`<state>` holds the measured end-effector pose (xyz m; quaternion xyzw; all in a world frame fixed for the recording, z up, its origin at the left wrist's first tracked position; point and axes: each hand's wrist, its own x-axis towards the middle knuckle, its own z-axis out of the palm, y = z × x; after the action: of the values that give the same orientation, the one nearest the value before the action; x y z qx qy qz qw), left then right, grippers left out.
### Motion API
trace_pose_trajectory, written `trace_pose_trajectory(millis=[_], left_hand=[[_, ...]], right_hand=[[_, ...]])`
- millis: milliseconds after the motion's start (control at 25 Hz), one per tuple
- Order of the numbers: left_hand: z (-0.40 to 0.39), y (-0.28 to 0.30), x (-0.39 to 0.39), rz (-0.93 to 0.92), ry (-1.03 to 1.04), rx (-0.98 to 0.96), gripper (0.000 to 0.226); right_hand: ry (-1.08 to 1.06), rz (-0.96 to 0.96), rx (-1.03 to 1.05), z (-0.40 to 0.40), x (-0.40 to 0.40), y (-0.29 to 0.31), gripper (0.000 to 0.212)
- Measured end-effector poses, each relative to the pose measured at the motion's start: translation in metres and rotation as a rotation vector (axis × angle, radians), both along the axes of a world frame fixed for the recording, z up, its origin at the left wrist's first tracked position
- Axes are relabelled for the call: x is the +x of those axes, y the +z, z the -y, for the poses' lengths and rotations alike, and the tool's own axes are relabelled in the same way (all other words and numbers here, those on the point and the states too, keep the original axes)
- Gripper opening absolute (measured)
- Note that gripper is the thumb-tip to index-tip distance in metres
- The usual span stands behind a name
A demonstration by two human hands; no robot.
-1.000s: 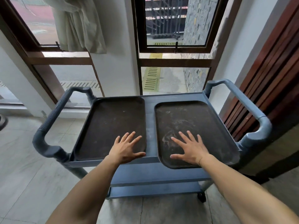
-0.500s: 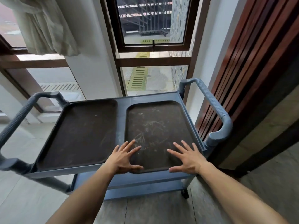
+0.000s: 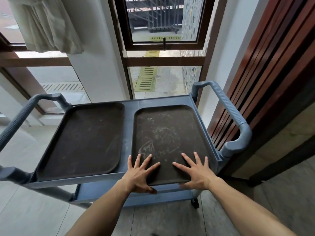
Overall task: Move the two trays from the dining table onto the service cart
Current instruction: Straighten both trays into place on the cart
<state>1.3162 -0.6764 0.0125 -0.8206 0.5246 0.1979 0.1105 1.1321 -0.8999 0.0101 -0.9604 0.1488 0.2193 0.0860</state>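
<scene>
On cart (image 3: 129, 114), right tray (image 3: 168, 133) lengthwise away, overhanging

Two dark trays, left tray (image 3: 85, 142) and right tray (image 3: 168, 138), one blue cart (image 3: 131, 133), two hands

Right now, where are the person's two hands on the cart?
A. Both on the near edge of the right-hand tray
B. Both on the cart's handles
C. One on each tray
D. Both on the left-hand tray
A: the left hand and right hand both lie spread on the near edge of the right-hand tray, while the left-hand tray is untouched.
</scene>
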Motion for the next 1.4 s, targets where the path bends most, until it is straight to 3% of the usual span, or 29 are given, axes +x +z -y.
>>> trace_pose_trajectory(millis=[240, 720, 1080, 1400], left_hand=[[0.011, 0.006, 0.013, 0.006, -0.029, 0.007, 0.102], [0.07, 0.01, 0.065, 0.03, -0.009, -0.009, 0.102], [0.08, -0.011, 0.08, 0.078, -0.048, 0.022, 0.099], [0.086, -0.023, 0.077, 0.043, 0.001, 0.046, 0.104]], right_hand=[[0.003, -0.01, -0.007, 0.005, 0.01, 0.002, 0.087], [-0.058, -0.036, 0.022, 0.057, 0.06, 0.017, 0.077], [-0.064, -0.001, -0.004, 0.061, 0.072, -0.009, 0.075], [-0.077, -0.02, 0.009, 0.074, 0.073, -0.016, 0.086]])
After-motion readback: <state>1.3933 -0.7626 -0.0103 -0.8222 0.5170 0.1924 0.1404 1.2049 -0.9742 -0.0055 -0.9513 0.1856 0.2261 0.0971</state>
